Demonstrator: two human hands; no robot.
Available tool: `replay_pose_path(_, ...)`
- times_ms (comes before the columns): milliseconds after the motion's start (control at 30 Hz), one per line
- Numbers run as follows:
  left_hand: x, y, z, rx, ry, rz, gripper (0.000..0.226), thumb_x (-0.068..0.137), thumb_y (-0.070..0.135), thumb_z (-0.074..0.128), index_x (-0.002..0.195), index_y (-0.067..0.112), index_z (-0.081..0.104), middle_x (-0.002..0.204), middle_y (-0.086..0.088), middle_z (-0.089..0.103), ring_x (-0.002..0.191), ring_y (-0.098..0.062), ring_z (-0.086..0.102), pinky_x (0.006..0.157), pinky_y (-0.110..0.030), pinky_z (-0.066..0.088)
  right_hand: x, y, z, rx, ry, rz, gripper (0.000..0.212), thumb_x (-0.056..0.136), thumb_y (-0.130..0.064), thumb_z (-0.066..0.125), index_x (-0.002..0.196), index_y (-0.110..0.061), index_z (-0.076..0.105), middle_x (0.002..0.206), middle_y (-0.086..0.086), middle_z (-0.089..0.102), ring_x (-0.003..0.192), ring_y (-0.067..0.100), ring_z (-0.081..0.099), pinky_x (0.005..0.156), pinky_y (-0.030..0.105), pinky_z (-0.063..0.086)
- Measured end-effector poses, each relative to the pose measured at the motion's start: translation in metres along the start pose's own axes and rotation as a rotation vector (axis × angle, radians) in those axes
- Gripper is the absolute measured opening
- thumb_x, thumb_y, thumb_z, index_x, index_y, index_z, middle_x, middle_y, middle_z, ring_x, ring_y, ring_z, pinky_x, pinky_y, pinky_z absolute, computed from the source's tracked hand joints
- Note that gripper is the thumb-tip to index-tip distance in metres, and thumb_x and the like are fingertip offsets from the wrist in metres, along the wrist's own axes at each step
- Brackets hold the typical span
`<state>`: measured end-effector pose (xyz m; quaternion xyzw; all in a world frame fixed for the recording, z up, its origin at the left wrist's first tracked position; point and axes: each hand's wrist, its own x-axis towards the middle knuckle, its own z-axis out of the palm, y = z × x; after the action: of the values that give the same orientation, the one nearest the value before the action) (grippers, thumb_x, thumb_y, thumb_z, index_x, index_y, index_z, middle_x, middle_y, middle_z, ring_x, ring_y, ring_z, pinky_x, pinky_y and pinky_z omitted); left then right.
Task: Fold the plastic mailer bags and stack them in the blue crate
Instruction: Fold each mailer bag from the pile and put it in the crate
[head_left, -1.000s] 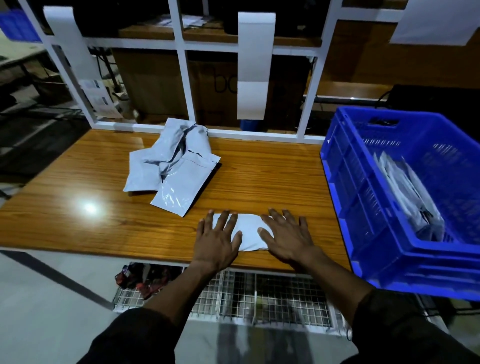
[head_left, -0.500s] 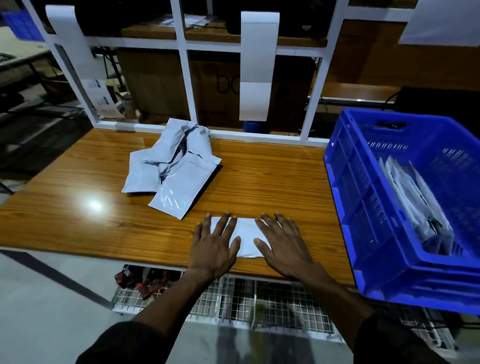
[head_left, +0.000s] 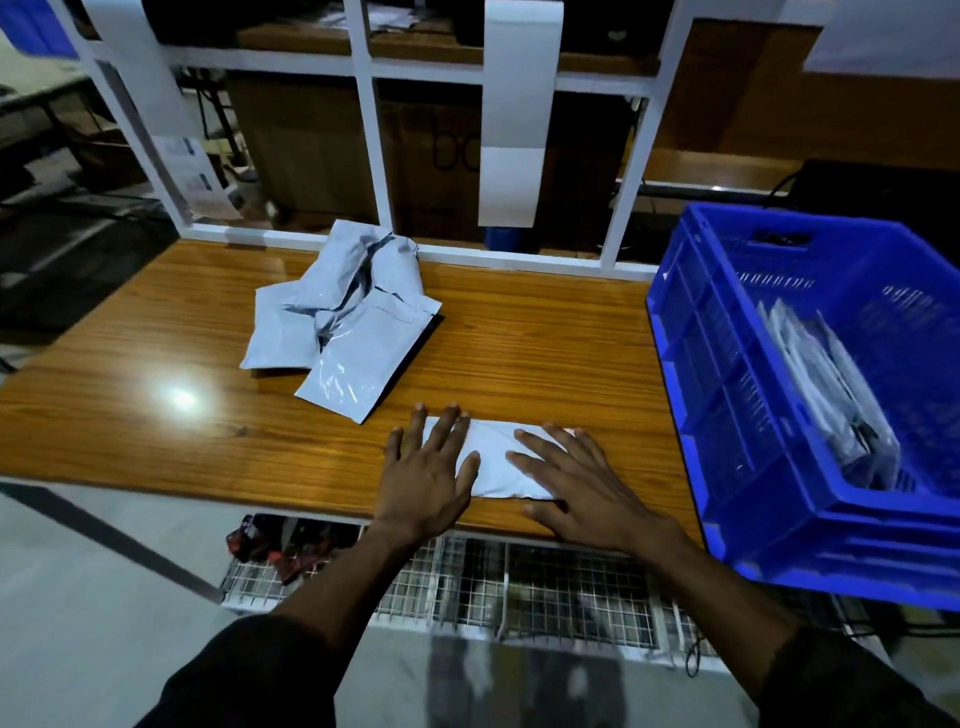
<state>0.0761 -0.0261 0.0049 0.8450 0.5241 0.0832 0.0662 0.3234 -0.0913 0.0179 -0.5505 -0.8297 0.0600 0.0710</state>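
A folded white mailer bag (head_left: 496, 460) lies flat near the front edge of the wooden table (head_left: 545, 353). My left hand (head_left: 423, 470) presses on its left end with straight, spread fingers. My right hand (head_left: 576, 480) presses flat on its right end. A loose pile of unfolded grey-white mailer bags (head_left: 345, 319) sits further back, left of centre. The blue crate (head_left: 727, 395) stands at the table's right end, with several folded bags (head_left: 831, 389) leaning inside it.
A white metal frame (head_left: 371, 135) with hanging paper strips runs along the table's back edge. A wire mesh shelf (head_left: 519, 587) sits below the front edge. The crate's left wall stands close to my right hand.
Both hands stay flat on the folded bag. My right hand has slid slightly right and toward me along it; the view has shifted a little.
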Motion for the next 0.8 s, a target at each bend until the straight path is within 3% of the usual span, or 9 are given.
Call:
replay_pose_path(67, -0.005, 0.0, 0.001, 0.007, 0.083, 0.041, 0.078, 0.1, 0.069, 0.011, 0.163, 0.022, 0.016, 0.17, 0.005, 0.008, 0.156, -0.026, -0.016, 0.124, -0.057, 0.006, 0.002, -0.001, -0.003, -0.006, 0.052, 0.015, 0.058, 0.1, -0.062, 0.037, 0.152, -0.036, 0.037, 0.165, -0.013, 0.021, 0.152, 0.019, 0.017, 0.121, 0.05, 0.017)
replay_pose_path(167, -0.01, -0.004, 0.004, 0.049, 0.127, 0.14, 0.078, 0.097, 0.069, 0.034, 0.157, 0.018, 0.036, 0.169, -0.001, 0.021, 0.157, -0.031, 0.002, 0.12, -0.062, 0.019, 0.008, -0.005, -0.01, 0.077, 0.149, 0.056, 0.051, 0.101, -0.056, 0.041, 0.146, -0.033, 0.048, 0.159, -0.012, 0.036, 0.142, 0.021, 0.038, 0.109, 0.053, 0.034)
replay_pose_path(267, -0.009, -0.005, 0.002, -0.008, 0.109, 0.052, 0.058, 0.093, 0.048, 0.045, 0.146, 0.024, 0.048, 0.164, -0.006, 0.032, 0.155, -0.037, 0.013, 0.111, -0.065, 0.031, 0.009, -0.009, -0.012, 0.145, 0.162, 0.022, 0.047, 0.102, -0.045, 0.047, 0.147, -0.033, 0.048, 0.16, -0.015, 0.034, 0.149, 0.028, 0.029, 0.113, 0.057, 0.029)
replay_pose_path(400, -0.011, -0.003, 0.003, -0.019, 0.156, 0.02, 0.054, 0.092, 0.031, 0.063, 0.145, 0.027, 0.05, 0.16, -0.009, 0.038, 0.152, -0.038, 0.019, 0.108, -0.064, 0.034, -0.007, -0.024, -0.011, 0.008, 0.25, -0.294, 0.042, 0.094, -0.022, 0.066, 0.136, -0.029, 0.061, 0.155, -0.012, 0.043, 0.153, 0.036, 0.012, 0.117, 0.066, 0.012)
replay_pose_path(467, -0.011, -0.004, 0.003, -0.047, 0.179, 0.008, 0.057, 0.09, 0.026, 0.069, 0.144, 0.027, 0.051, 0.158, -0.01, 0.04, 0.151, -0.04, 0.02, 0.107, -0.064, 0.034, -0.011, -0.026, -0.009, -0.148, 0.171, -0.424, 0.045, 0.087, -0.02, 0.074, 0.13, -0.027, 0.064, 0.149, -0.011, 0.05, 0.153, 0.035, 0.012, 0.113, 0.072, 0.017)
replay_pose_path(567, -0.009, -0.003, 0.003, -0.06, 0.216, 0.015, 0.058, 0.088, 0.023, 0.073, 0.142, 0.027, 0.052, 0.158, -0.011, 0.039, 0.15, -0.041, 0.019, 0.107, -0.068, 0.032, -0.003, -0.014, -0.008, -0.327, 0.126, -0.392, 0.03, 0.096, -0.024, 0.063, 0.125, -0.029, 0.064, 0.142, -0.01, 0.058, 0.15, 0.039, 0.023, 0.108, 0.069, 0.029)
replay_pose_path(633, -0.01, -0.002, 0.002, -0.104, 0.265, 0.008, 0.064, 0.09, 0.029, 0.074, 0.148, 0.025, 0.047, 0.165, -0.015, 0.025, 0.151, -0.043, 0.016, 0.109, -0.069, 0.029, 0.006, -0.007, -0.016, -0.356, 0.148, -0.316, 0.017, 0.098, -0.025, 0.061, 0.114, -0.029, 0.066, 0.138, -0.011, 0.061, 0.145, 0.039, 0.035, 0.107, 0.061, 0.036)
replay_pose_path(700, -0.011, -0.001, -0.001, -0.159, 0.309, -0.047, 0.082, 0.091, 0.04, 0.07, 0.159, 0.021, 0.029, 0.17, -0.017, 0.003, 0.154, -0.042, 0.007, 0.114, -0.067, 0.024, 0.013, -0.008, -0.03, -0.316, 0.205, -0.245, 0.011, 0.099, -0.026, 0.06, 0.106, -0.028, 0.067, 0.136, -0.014, 0.061, 0.139, 0.035, 0.043, 0.105, 0.05, 0.04)
replay_pose_path(800, -0.014, 0.001, -0.003, -0.192, 0.371, -0.046, 0.093, 0.094, 0.049, 0.06, 0.163, 0.015, 0.008, 0.17, -0.016, -0.008, 0.156, -0.038, 0.001, 0.117, -0.067, 0.021, 0.019, -0.015, -0.052, -0.108, 0.32, -0.113, 0.02, 0.093, -0.031, 0.068, 0.112, -0.029, 0.072, 0.133, -0.015, 0.062, 0.121, 0.023, 0.055, 0.088, 0.038, 0.051)
